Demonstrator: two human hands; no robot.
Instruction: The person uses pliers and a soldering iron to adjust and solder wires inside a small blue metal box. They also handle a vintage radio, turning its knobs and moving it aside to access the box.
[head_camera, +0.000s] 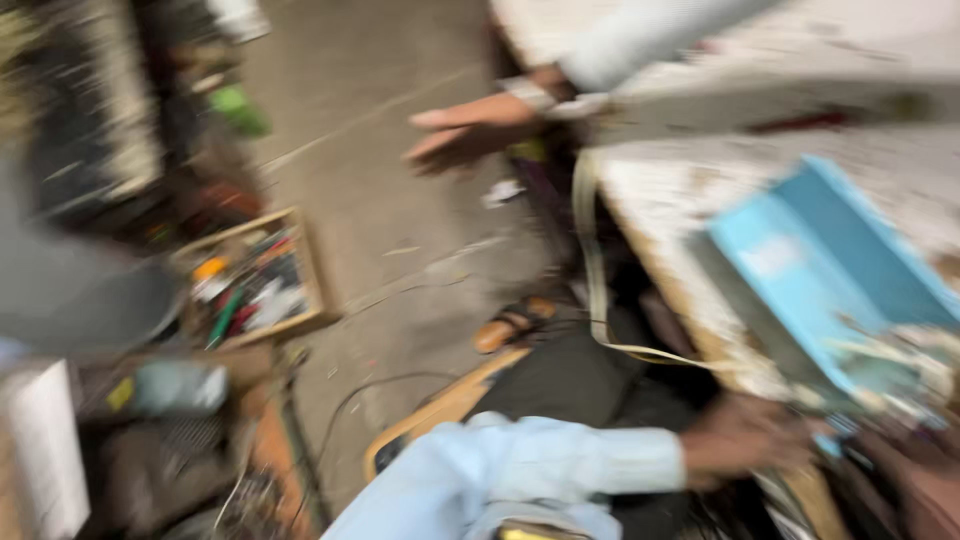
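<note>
Blue box, open-topped and rectangular, lies tilted on the pale, stained workbench, with its lower corner close to the bench's near edge. The whole view is strongly motion-blurred, so fine detail cannot be read.

1. Nearest to me, my left hand extends from a light blue sleeve and sits just below the lower corner of the blue box, at the edge of the bench. The blur hides its fingers; I cannot tell how far the hand is closed or whether it has hold of anything. Small pale items lie heaped by the box corner next to this hand, too smeared to identify.

2. Beside the bench, a beige strap hangs down along its edge and curves under it. My dark trouser leg and a brown sandal show below, on the grey concrete floor. A thin dark cable loops across the floor near the sandal.

3. Further left, a shallow wooden tray stands on the floor, filled with mixed tools in red, green and orange. A white panel shows at the lower left edge.

4. Farthest out, my right hand is held over the floor, well apart from the blue box. It is spread flat, fingers straight and close together, and it has hold of nothing. A pale band sits at its wrist. A green object lies beyond the tray.
</note>
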